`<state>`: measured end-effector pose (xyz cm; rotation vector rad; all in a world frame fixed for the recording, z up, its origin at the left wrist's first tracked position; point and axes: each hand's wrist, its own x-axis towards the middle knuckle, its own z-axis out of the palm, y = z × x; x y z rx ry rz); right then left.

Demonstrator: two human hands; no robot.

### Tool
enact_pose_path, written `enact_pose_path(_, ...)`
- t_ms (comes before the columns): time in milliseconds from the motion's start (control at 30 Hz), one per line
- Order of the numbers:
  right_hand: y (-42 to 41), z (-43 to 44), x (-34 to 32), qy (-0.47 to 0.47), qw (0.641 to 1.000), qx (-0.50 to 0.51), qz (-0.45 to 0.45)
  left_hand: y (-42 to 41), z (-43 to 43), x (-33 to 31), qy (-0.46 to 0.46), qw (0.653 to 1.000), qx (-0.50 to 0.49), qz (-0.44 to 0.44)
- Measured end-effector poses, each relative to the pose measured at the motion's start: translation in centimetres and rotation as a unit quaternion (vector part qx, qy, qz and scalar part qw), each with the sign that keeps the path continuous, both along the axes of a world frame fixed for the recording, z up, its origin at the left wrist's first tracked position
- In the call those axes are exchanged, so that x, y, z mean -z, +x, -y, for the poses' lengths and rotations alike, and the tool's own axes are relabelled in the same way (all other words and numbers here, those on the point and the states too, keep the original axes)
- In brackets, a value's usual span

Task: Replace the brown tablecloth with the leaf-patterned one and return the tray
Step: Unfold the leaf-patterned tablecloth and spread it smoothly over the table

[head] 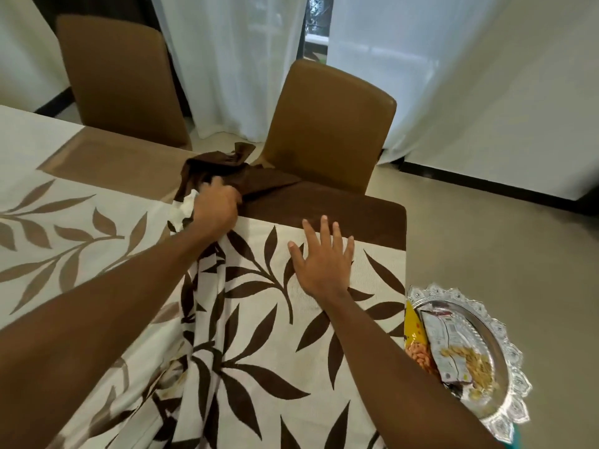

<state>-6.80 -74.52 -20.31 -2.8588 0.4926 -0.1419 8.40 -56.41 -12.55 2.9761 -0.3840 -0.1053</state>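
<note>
Tabletop (107, 157): two cloths (259, 319) (324, 209); one tray (486, 322); perhaps two packets (416, 338) (453, 348).

Matt woven tablecloth (291, 319); shiny embossed metal tray (505, 345).

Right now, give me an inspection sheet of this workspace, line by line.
Surface: table, a glossy tan strip uncovered at the far side, the rest under cloth.
Job's things: leaf-patterned tablecloth spread over the near side, rucked in the middle; brown tablecloth bunched along the far edge; silver tray beyond the table's right edge, its support hidden.
Clutter: snack packets on the tray.
Grips: left grip clutches the bunched brown tablecloth; right grip lies flat on the leaf-patterned tablecloth.
Cables: nothing seen.
Surroundings: two brown chairs, white curtains.
</note>
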Motion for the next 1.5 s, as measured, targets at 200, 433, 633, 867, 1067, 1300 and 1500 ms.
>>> enact_pose_path(200, 0.0, 0.0, -0.3, 0.005, 1.000, 0.004, -0.005, 3.1, -6.6, -1.6, -0.099, 0.975, -0.190, -0.054)
enact_pose_path(433, 0.8, -0.9, -1.2, 0.024, 0.999, 0.034, -0.026, 3.0, -8.5, -0.4, -0.041, 0.982, -0.183, -0.027)
enact_pose_path(633, 7.2, -4.1, -3.0, 0.073, 0.994, -0.079, 0.014, 4.3, -6.5, 1.5, 0.006, 0.995, -0.076, -0.058)
enact_pose_path(867, 9.3, -4.6, -0.1, 0.025, 0.995, -0.094, -0.004, 9.9, -9.0, -0.2, 0.060, 0.995, -0.063, -0.043)
enact_pose_path(1067, 9.8, -5.1, 0.2, 0.007, 0.997, -0.081, 0.007, 12.7, -13.8, -2.4, -0.034, 0.973, -0.228, 0.016)
enact_pose_path(1300, 10.0, -5.1, 0.1, 0.012, 0.997, -0.079, 0.004, 9.2, -17.1, -1.5, 0.028, 0.962, -0.270, -0.029)
enact_pose_path(1500, 8.6, -5.8, -2.0, 0.040, 0.995, -0.086, -0.028, -1.9, -14.8, 1.1, 0.041, 0.981, -0.186, -0.026)
